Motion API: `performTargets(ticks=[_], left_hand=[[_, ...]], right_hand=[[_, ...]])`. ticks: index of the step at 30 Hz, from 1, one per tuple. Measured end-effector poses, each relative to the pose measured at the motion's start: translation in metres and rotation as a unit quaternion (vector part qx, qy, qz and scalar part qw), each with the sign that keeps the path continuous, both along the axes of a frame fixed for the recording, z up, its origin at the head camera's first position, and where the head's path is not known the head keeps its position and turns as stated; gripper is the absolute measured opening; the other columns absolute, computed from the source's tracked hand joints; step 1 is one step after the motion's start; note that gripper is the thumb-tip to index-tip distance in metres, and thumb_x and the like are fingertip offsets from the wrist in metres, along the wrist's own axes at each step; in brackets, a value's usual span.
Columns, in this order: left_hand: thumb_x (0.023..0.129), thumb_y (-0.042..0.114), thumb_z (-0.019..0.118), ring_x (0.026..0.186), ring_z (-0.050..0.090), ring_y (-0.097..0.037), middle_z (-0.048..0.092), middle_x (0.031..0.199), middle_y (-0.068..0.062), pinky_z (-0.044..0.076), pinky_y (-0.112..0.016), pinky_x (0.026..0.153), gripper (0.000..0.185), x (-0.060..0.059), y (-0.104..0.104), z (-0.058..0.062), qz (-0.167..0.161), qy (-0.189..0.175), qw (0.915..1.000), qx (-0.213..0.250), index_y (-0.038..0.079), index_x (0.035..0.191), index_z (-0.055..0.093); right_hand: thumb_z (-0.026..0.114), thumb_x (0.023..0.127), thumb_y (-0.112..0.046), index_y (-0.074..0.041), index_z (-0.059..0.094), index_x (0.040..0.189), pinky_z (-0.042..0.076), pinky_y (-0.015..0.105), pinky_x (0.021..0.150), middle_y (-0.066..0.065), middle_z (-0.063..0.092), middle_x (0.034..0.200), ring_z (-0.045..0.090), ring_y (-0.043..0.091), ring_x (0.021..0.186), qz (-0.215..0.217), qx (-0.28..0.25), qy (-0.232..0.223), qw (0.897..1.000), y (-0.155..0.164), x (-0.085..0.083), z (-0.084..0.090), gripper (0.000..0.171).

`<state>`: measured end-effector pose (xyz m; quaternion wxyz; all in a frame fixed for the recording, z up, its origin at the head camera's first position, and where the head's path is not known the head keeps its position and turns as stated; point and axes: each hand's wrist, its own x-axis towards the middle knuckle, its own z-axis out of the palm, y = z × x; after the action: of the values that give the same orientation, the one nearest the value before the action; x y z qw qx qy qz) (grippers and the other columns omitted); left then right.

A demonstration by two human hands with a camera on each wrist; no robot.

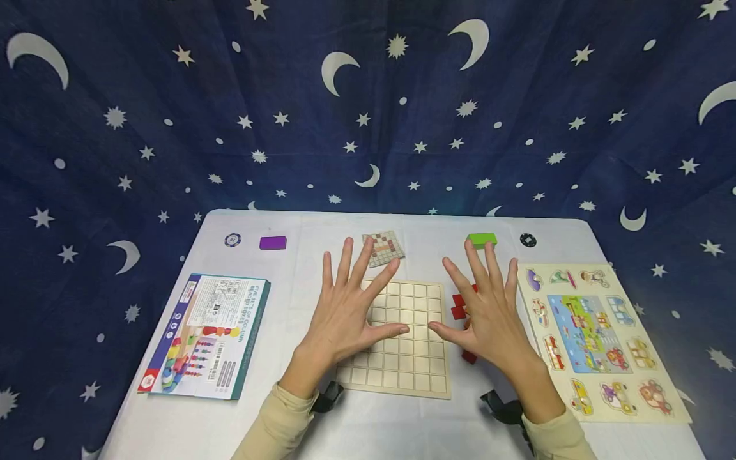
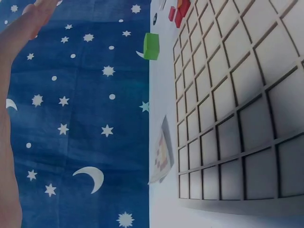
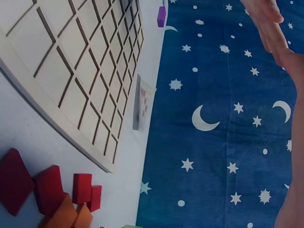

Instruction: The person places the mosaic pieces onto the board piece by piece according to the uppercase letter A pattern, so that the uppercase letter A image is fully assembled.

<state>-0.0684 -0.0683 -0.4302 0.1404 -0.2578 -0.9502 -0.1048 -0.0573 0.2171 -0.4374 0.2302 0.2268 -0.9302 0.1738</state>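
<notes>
A pale wooden grid board (image 1: 409, 358) (image 2: 237, 104) (image 3: 71, 76) lies at the table's middle. My left hand (image 1: 351, 306) hovers over its left part, fingers spread and straight, holding nothing. My right hand (image 1: 489, 310) is spread just right of the board, above a cluster of red blocks (image 1: 460, 305) (image 3: 47, 190) that it partly hides. A small pattern card (image 1: 383, 248) (image 2: 161, 152) (image 3: 142, 107) lies beyond the board. A green block (image 1: 482, 240) (image 2: 151, 46) sits at the far right, a purple block (image 1: 273, 243) (image 3: 161, 15) at the far left.
A game box (image 1: 207, 335) lies at the table's left. A vehicle peg puzzle (image 1: 595, 338) lies at the right. Two round discs (image 1: 232, 240) (image 1: 528, 240) sit near the far corners. A star-and-moon curtain (image 1: 368, 115) hangs behind the white table (image 1: 287, 281).
</notes>
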Motion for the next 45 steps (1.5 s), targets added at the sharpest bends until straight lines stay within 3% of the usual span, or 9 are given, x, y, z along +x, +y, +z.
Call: performTargets(ticks=[4, 7, 9, 11, 14, 20, 38, 42, 45], left_hand=[[0.080, 0.087, 0.066, 0.170, -0.001, -0.040, -0.007, 0.183, -0.005, 0.013, -0.074, 0.132, 0.113, 0.001, -0.006, -0.008, -0.004, -0.018, 0.9998, 0.008, 0.038, 0.171, 0.020], [0.086, 0.081, 0.066, 0.170, 0.002, -0.037, -0.005, 0.183, -0.003, 0.013, -0.070, 0.134, 0.110, 0.003, -0.018, -0.021, -0.007, -0.062, 0.9977, 0.028, 0.037, 0.172, 0.014], [0.091, 0.074, 0.066, 0.170, 0.007, -0.036, 0.003, 0.183, -0.005, 0.016, -0.068, 0.134, 0.105, 0.006, -0.029, -0.034, -0.008, -0.096, 0.9943, 0.045, 0.035, 0.173, 0.013], [0.096, 0.066, 0.067, 0.169, 0.016, -0.036, 0.014, 0.182, -0.006, 0.019, -0.067, 0.134, 0.098, 0.010, -0.041, -0.046, -0.006, -0.127, 0.9901, 0.060, 0.031, 0.173, 0.017], [0.101, 0.051, 0.067, 0.164, 0.032, -0.037, 0.034, 0.176, -0.009, 0.026, -0.065, 0.132, 0.083, 0.016, -0.055, -0.064, 0.004, -0.155, 0.9850, 0.077, 0.022, 0.170, 0.031], [0.103, 0.035, 0.071, 0.152, 0.051, -0.039, 0.057, 0.161, -0.010, 0.038, -0.066, 0.125, 0.059, 0.024, -0.068, -0.081, 0.016, -0.175, 0.9807, 0.086, 0.012, 0.154, 0.057], [0.094, 0.039, 0.079, 0.151, 0.051, -0.040, 0.060, 0.158, -0.005, 0.043, -0.066, 0.121, 0.058, 0.032, -0.069, -0.089, 0.026, -0.148, 0.9838, 0.098, 0.011, 0.145, 0.068], [0.096, 0.038, 0.078, 0.153, 0.049, -0.041, 0.059, 0.160, -0.004, 0.042, -0.066, 0.122, 0.059, 0.033, -0.069, -0.090, 0.025, -0.155, 0.9829, 0.096, 0.011, 0.147, 0.066], [0.096, 0.038, 0.077, 0.154, 0.047, -0.041, 0.059, 0.160, -0.003, 0.041, -0.067, 0.123, 0.060, 0.033, -0.070, -0.090, 0.023, -0.161, 0.9823, 0.093, 0.012, 0.148, 0.064]], right_hand=[[0.044, 0.095, -0.084, -0.025, 0.037, 0.167, 0.003, 0.081, 0.127, 0.015, 0.027, 0.177, 0.018, 0.039, 0.166, -0.004, -0.021, -0.035, 0.999, 0.004, -0.001, -0.004, 0.093], [0.068, 0.097, -0.059, -0.019, 0.050, 0.159, 0.024, 0.073, 0.125, 0.015, 0.049, 0.164, 0.044, 0.039, 0.152, -0.024, -0.045, -0.074, 0.996, 0.011, -0.005, -0.010, 0.076], [0.079, 0.093, -0.041, -0.015, 0.062, 0.148, 0.041, 0.062, 0.113, 0.014, 0.065, 0.146, 0.060, 0.037, 0.134, -0.049, -0.047, -0.095, 0.993, 0.016, -0.008, -0.016, 0.064], [0.083, 0.089, -0.031, -0.011, 0.071, 0.135, 0.049, 0.053, 0.095, 0.014, 0.074, 0.127, 0.067, 0.036, 0.116, -0.078, -0.030, -0.115, 0.990, 0.020, -0.013, -0.023, 0.052], [0.082, 0.091, -0.031, -0.006, 0.077, 0.123, 0.049, 0.047, 0.080, 0.015, 0.077, 0.109, 0.068, 0.034, 0.098, -0.114, 0.009, -0.151, 0.982, 0.024, -0.019, -0.036, 0.042], [0.082, 0.090, -0.031, 0.001, 0.079, 0.111, 0.055, 0.051, 0.073, 0.017, 0.076, 0.090, 0.069, 0.033, 0.081, -0.149, 0.051, -0.184, 0.970, 0.028, -0.027, -0.055, 0.038], [0.085, 0.085, -0.023, -0.002, 0.081, 0.109, 0.051, 0.051, 0.072, 0.019, 0.078, 0.092, 0.071, 0.035, 0.078, -0.174, 0.054, -0.176, 0.967, 0.027, -0.034, -0.062, 0.032], [0.083, 0.084, -0.022, -0.003, 0.081, 0.111, 0.048, 0.045, 0.071, 0.015, 0.077, 0.089, 0.065, 0.029, 0.073, -0.157, 0.034, -0.163, 0.974, 0.022, -0.038, -0.063, 0.032], [0.082, 0.086, -0.023, -0.006, 0.081, 0.113, 0.045, 0.041, 0.072, 0.013, 0.077, 0.095, 0.063, 0.026, 0.078, -0.119, 0.015, -0.168, 0.979, 0.011, -0.043, -0.059, 0.032]])
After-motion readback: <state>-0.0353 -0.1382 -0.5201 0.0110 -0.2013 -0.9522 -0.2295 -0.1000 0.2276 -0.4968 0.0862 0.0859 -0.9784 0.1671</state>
